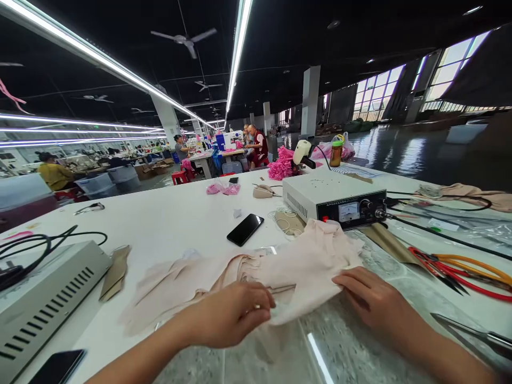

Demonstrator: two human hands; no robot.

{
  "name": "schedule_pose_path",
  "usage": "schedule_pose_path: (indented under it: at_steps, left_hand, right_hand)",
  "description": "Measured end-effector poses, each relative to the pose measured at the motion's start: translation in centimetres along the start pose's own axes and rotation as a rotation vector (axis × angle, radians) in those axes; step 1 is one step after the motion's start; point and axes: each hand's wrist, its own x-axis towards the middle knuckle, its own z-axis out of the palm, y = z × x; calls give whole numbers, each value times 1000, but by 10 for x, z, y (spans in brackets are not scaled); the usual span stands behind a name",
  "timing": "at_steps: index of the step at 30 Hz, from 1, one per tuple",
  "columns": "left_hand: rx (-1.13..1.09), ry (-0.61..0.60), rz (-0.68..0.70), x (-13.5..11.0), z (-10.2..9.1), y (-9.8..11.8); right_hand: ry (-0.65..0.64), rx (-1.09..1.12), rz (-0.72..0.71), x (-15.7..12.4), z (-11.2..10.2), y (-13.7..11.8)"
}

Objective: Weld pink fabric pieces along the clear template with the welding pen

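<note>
Pale pink fabric pieces (296, 266) lie in a loose, overlapping row across the front of the table. My right hand (368, 296) pinches the right edge of the nearest piece between thumb and fingers. My left hand (236, 314) is curled over the same piece's left side, thumb and fingertips closing at its edge; the exact grip there is partly hidden. Between my hands the fabric stretches over a glossy, clear-covered grey surface (340, 346). Just behind the fabric rests a black phone (245, 230).
A metal control box (340, 194) with a dial stands behind the fabric. Red-handled scissors (436, 264) and a metal pointed tool (476, 333) lie at right. Another vented box (52, 304) and a second phone (58, 368) are at left. People sit at sewing machines beyond.
</note>
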Motion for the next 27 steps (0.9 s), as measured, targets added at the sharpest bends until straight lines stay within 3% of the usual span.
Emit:
schedule_pose_path:
  at_steps: [3, 6, 9, 13, 17, 21, 27]
  left_hand:
    - [26, -193, 22, -29, 5, -1]
    - [139, -273, -36, -40, 9, 5]
    - [248, -214, -24, -27, 19, 14]
    - [266, -66, 197, 8, 49, 15]
    - [332, -113, 283, 28, 75, 6]
    - [328, -170, 275, 26, 76, 2]
    - [343, -140, 267, 18, 65, 2]
  right_hand:
    - [-54, 70, -18, -17, -13, -21]
    - [-102, 118, -1, -30, -22, -32]
    - [-102, 123, 19, -36, -28, -33]
    - [-154, 153, 35, -39, -38, -33]
    - [-220, 155, 64, -41, -41, -41]
    - [-248, 252, 170, -37, -28, -44]
    - [-293, 367, 410, -33, -32, -13]
